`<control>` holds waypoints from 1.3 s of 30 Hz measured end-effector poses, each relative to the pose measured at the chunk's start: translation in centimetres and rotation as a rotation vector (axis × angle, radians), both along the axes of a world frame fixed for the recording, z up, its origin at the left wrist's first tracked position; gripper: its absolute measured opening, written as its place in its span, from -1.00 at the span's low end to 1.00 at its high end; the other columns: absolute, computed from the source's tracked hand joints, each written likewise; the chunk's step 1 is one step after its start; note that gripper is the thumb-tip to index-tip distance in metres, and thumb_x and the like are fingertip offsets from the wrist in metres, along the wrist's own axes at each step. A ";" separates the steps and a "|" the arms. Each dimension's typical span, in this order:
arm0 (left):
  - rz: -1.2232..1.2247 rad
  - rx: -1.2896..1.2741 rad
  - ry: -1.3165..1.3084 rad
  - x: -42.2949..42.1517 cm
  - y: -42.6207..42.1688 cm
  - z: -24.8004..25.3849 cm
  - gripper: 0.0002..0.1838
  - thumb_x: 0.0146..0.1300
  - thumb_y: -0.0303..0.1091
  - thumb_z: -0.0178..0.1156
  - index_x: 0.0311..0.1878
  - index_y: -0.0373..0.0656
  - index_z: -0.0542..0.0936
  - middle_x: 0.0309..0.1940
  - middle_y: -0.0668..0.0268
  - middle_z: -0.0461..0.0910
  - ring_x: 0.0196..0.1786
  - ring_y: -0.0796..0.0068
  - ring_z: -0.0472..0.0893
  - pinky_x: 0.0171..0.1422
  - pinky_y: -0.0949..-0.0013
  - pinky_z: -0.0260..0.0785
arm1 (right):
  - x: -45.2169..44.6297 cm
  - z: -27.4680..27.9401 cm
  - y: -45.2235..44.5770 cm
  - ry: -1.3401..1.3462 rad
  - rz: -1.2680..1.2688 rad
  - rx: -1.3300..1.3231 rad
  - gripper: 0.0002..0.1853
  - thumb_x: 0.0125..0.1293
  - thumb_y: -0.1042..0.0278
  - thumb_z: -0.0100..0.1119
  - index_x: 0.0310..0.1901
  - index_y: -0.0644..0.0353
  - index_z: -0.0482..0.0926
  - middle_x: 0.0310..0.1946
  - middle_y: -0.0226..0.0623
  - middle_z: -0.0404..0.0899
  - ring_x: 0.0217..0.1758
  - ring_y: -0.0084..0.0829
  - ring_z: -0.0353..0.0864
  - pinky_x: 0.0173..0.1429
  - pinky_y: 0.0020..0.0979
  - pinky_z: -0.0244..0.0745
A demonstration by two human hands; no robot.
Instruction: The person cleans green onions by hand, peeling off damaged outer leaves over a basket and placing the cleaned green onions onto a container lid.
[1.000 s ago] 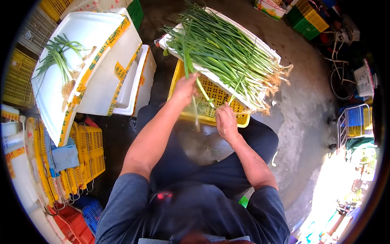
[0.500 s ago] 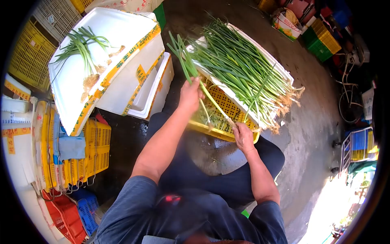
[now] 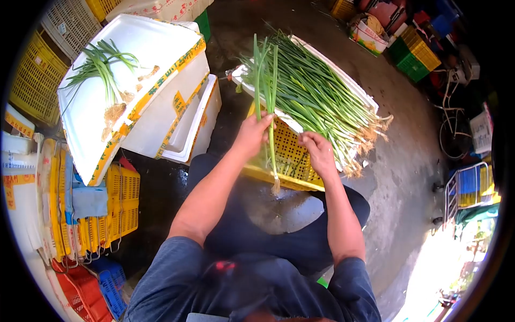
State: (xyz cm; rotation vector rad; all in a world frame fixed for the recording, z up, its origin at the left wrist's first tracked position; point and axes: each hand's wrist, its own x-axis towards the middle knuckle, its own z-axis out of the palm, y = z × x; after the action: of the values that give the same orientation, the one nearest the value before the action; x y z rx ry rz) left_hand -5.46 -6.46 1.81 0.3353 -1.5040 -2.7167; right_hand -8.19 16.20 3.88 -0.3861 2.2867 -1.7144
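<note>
Over the yellow crate (image 3: 292, 151), both hands work side by side, well apart, with bare forearms reaching forward and slanting inward from short dark sleeves. The left hand (image 3: 254, 135) is closed round a few scallions (image 3: 272, 99), thumb toward the upper side; their green leaves stand up past the fist, and a pale stalk hangs below it, ending in a tuft of roots. The right hand (image 3: 318, 154) has its fingers drawn together near the edge of the white foam tray (image 3: 290, 123); whether anything is pinched there, I cannot tell. That tray bears a thick scallion pile (image 3: 322, 94), roots pointing right. Inside the perforated crate lie some green scraps. On the left, a tilted foam lid (image 3: 147, 48) carries several loose scallions (image 3: 110, 83), roots toward its taped edge, with more foam boxes (image 3: 163, 107) below it. Nearby, a blue cloth (image 3: 89, 202) drapes over yellow baskets (image 3: 124, 198).
</note>
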 end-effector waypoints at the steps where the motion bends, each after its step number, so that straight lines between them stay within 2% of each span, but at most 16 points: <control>1: -0.028 0.011 -0.025 -0.2 0.1 -0.6 -0.87 0.45 -0.27 0.20 -0.05 -0.07 0.55 -0.38 0.47 0.59 -0.50 0.71 0.45 -0.49 0.58 0.20 | -0.7 0.3 -1.3 -0.015 -0.007 -0.093 -0.68 0.51 0.32 0.08 0.07 0.44 0.57 -0.12 -0.22 0.69 -0.04 -0.41 0.68 0.13 -0.40 0.55; 3: -0.093 -0.007 -0.019 0.2 0.4 -0.6 -0.79 0.45 -0.22 0.20 -0.02 -0.13 0.57 -0.38 0.44 0.59 -0.51 0.72 0.40 -0.47 0.57 0.21 | -2.3 0.9 -3.7 -0.083 -0.022 -0.185 -0.66 0.51 0.27 0.10 0.08 0.43 0.56 -0.13 -0.20 0.69 -0.08 -0.44 0.67 0.08 -0.42 0.56; 4: -0.123 -0.018 -0.015 0.5 0.4 -0.4 -0.75 0.45 -0.19 0.21 -0.01 -0.16 0.58 -0.37 0.43 0.59 -0.52 0.72 0.38 -0.46 0.57 0.21 | -2.8 1.8 -4.9 -0.072 -0.020 -0.130 -0.65 0.52 0.25 0.10 0.08 0.43 0.56 -0.13 -0.20 0.68 -0.11 -0.44 0.67 0.08 -0.42 0.56; 5: -0.147 -0.026 -0.014 0.5 0.5 -0.4 -0.76 0.44 -0.18 0.21 -0.01 -0.13 0.58 -0.40 0.45 0.58 -0.53 0.73 0.37 -0.47 0.59 0.19 | -3.4 1.7 -5.9 -0.125 -0.040 -0.228 -0.71 0.49 0.27 0.14 -0.05 0.40 0.60 -0.24 -0.28 0.67 -0.24 -0.48 0.63 -0.04 -0.44 0.55; 9: -0.143 0.040 -0.088 0.5 0.5 -0.4 -0.77 0.43 -0.18 0.23 -0.02 -0.13 0.58 -0.41 0.45 0.57 -0.52 0.71 0.39 -0.47 0.59 0.19 | -5.1 0.8 -8.0 -0.142 -0.034 -0.227 -0.79 0.41 0.30 0.24 -0.31 0.28 0.60 -0.51 -0.43 0.55 -0.46 -0.57 0.47 -0.30 -0.48 0.41; 12: -0.070 0.010 -0.107 0.6 0.9 0.7 -0.75 0.43 -0.17 0.22 -0.03 -0.14 0.58 -0.41 0.44 0.57 -0.52 0.70 0.38 -0.47 0.58 0.17 | -5.0 0.0 -8.1 -0.019 -0.069 -0.041 -0.74 0.41 0.25 0.21 -0.25 0.34 0.60 -0.46 -0.34 0.60 -0.41 -0.52 0.53 -0.26 -0.45 0.45; 15: -0.116 0.051 -0.087 -0.1 0.7 -0.8 -0.77 0.42 -0.22 0.25 -0.02 -0.16 0.59 -0.30 0.37 0.59 -0.29 0.58 0.56 -0.27 0.50 0.39 | -4.0 0.0 -7.7 -0.079 -0.135 -0.070 -0.74 0.43 0.26 0.18 -0.25 0.35 0.60 -0.47 -0.32 0.61 -0.40 -0.52 0.54 -0.26 -0.44 0.46; 18: -0.141 0.030 -0.076 -0.7 1.0 -1.9 -0.80 0.42 -0.23 0.21 -0.10 -0.18 0.59 -0.41 0.42 0.57 -0.51 0.68 0.41 -0.47 0.57 0.20 | -3.7 -1.5 -7.1 -0.161 -0.110 -0.247 -0.73 0.45 0.27 0.15 -0.22 0.36 0.60 -0.46 -0.30 0.63 -0.39 -0.51 0.56 -0.25 -0.42 0.47; 22: -0.147 0.021 -0.046 -0.8 1.3 -2.1 -0.81 0.41 -0.26 0.22 -0.13 -0.19 0.59 -0.42 0.41 0.57 -0.51 0.68 0.41 -0.46 0.55 0.21 | -1.6 -0.6 -6.4 -0.136 -0.134 -0.190 -0.75 0.48 0.30 0.12 -0.18 0.36 0.60 -0.38 -0.33 0.65 -0.38 -0.54 0.58 -0.19 -0.49 0.51; 23: -0.130 0.022 -0.043 -0.8 1.3 -2.0 -0.81 0.40 -0.26 0.22 -0.14 -0.20 0.59 -0.42 0.40 0.58 -0.51 0.68 0.41 -0.46 0.55 0.21 | -0.8 -0.3 -5.8 -0.067 -0.103 -0.077 -0.76 0.46 0.30 0.16 -0.18 0.37 0.61 -0.39 -0.37 0.63 -0.37 -0.58 0.55 -0.18 -0.51 0.47; 27: -0.067 0.033 -0.073 -0.7 1.3 -1.4 -0.82 0.38 -0.29 0.25 -0.14 -0.22 0.59 -0.40 0.38 0.60 -0.51 0.67 0.41 -0.46 0.55 0.22 | 3.2 -1.1 -5.1 -0.018 -0.082 0.020 -0.77 0.36 0.29 0.26 -0.19 0.34 0.63 -0.42 -0.33 0.67 -0.37 -0.58 0.56 -0.22 -0.47 0.49; 30: -0.071 0.010 -0.025 -0.6 1.5 -1.3 -0.79 0.36 -0.31 0.29 -0.09 -0.24 0.60 -0.40 0.40 0.58 -0.52 0.66 0.40 -0.45 0.56 0.24 | 4.9 -1.2 -5.5 -0.019 -0.080 0.009 -0.77 0.32 0.28 0.31 -0.19 0.32 0.64 -0.43 -0.30 0.68 -0.39 -0.54 0.61 -0.22 -0.43 0.53; 31: -0.080 0.009 -0.027 -0.5 1.6 -1.2 -0.79 0.36 -0.30 0.29 -0.08 -0.24 0.60 -0.40 0.41 0.57 -0.52 0.66 0.41 -0.45 0.56 0.24 | 5.1 -1.5 -5.8 0.064 -0.096 0.053 -0.76 0.29 0.27 0.34 -0.20 0.30 0.64 -0.45 -0.25 0.68 -0.39 -0.47 0.66 -0.22 -0.39 0.56; 33: -0.096 0.007 -0.028 -0.2 1.6 -0.8 -0.77 0.36 -0.30 0.30 -0.05 -0.24 0.60 -0.40 0.43 0.55 -0.52 0.66 0.41 -0.46 0.55 0.25 | 5.4 -1.7 -6.1 0.076 -0.124 0.084 -0.76 0.27 0.27 0.34 -0.22 0.30 0.63 -0.45 -0.23 0.69 -0.39 -0.44 0.67 -0.23 -0.37 0.56; 36: -0.150 -0.040 -0.088 0.1 1.2 -0.2 -0.74 0.31 -0.23 0.37 -0.03 -0.13 0.62 -0.32 0.47 0.53 -0.33 0.63 0.46 -0.27 0.51 0.30 | 5.3 -1.8 -6.3 0.104 -0.146 0.139 -0.78 0.26 0.29 0.34 -0.24 0.30 0.63 -0.45 -0.22 0.69 -0.40 -0.43 0.67 -0.24 -0.35 0.56; 39: -0.171 -0.037 -0.063 0.2 1.0 -0.4 -0.73 0.29 -0.21 0.39 -0.06 -0.14 0.64 -0.37 0.48 0.53 -0.39 0.65 0.44 -0.34 0.53 0.27 | 5.3 -2.2 -6.3 0.099 -0.160 0.138 -0.80 0.25 0.32 0.33 -0.26 0.30 0.62 -0.47 -0.21 0.68 -0.41 -0.44 0.66 -0.25 -0.35 0.55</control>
State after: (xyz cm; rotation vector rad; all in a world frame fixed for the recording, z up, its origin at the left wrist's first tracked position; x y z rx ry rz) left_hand -5.30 -5.46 1.41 0.3080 -1.6710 -2.8269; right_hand -2.89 9.94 1.71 -0.2718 2.5521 -1.6293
